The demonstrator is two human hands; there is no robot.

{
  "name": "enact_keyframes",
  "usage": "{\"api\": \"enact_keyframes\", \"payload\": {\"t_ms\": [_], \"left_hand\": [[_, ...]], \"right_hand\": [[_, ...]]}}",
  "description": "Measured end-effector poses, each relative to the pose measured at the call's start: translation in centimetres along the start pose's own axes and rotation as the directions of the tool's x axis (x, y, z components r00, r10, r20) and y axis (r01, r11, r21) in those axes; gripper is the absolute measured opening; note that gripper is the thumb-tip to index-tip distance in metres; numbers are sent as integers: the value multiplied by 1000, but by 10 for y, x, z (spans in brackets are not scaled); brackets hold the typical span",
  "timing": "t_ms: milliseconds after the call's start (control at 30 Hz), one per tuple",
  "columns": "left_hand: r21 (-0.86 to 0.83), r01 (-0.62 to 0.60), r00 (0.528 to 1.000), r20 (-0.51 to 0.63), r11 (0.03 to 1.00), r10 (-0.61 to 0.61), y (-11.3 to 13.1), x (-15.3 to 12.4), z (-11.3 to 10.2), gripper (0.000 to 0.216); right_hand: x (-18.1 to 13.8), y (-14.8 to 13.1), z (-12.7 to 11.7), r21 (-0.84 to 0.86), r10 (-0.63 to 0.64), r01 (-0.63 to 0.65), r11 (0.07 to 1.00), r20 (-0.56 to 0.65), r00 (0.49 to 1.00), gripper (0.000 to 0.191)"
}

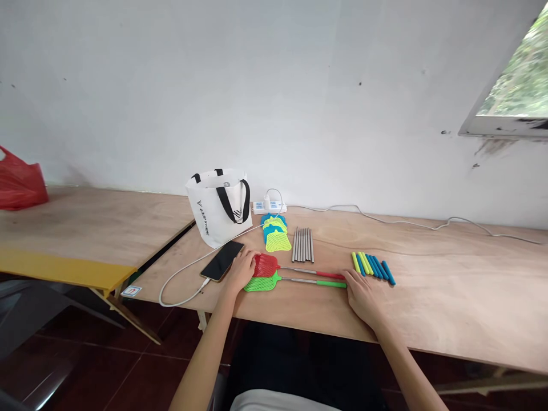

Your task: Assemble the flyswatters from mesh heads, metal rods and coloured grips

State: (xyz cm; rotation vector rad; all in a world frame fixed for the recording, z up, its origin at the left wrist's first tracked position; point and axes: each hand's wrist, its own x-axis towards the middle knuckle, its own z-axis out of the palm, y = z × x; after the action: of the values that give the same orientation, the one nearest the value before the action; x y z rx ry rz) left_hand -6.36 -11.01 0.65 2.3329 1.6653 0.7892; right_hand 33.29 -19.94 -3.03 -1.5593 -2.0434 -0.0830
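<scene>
Red swatter (267,265) and green swatter (261,283) lie side by side on the table (449,285), probably light, with bendy heads. Our left hand (243,269), loosely curled, touches the red one's head; our half-open right hand (358,292) meets the handles (331,283). Can't tell if either grips. We'd grab the handles.

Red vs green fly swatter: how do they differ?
The red fly swatter lies nearer the wall; the green fly swatter, nearer the front edge of the table. The left hand overlaps the red one's mesh edge; the green one's mesh looks mostly uncovered. Shared: mesh head, metal shaft, colour-matched handle.
</scene>
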Motion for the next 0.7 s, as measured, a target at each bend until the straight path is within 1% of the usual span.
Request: {"api": "enact_keyframes", "payload": {"t_ms": [133, 233, 333, 700], "left_hand": [[-99, -25, 1000, 7, 995, 26, 2, -1, -3, 27], [-161, -44, 999, 15, 986, 47, 6, -2, -5, 25], [-157, -45, 999, 19, 987, 48, 10, -2, -7, 24], [-140, -33, 999, 33, 990, 38, 12, -4, -9, 25]], "right_hand": [[2, -7, -7, 37, 68, -68, 997, 1, 998, 39], [4, -12, -8, 36, 37, -38, 999, 8, 999, 35], [4, -13, -6, 11, 6, -6, 1000, 6, 1000, 35], [5, -10, -3, 4, -8, 8, 1000, 8, 1000, 34]]}}
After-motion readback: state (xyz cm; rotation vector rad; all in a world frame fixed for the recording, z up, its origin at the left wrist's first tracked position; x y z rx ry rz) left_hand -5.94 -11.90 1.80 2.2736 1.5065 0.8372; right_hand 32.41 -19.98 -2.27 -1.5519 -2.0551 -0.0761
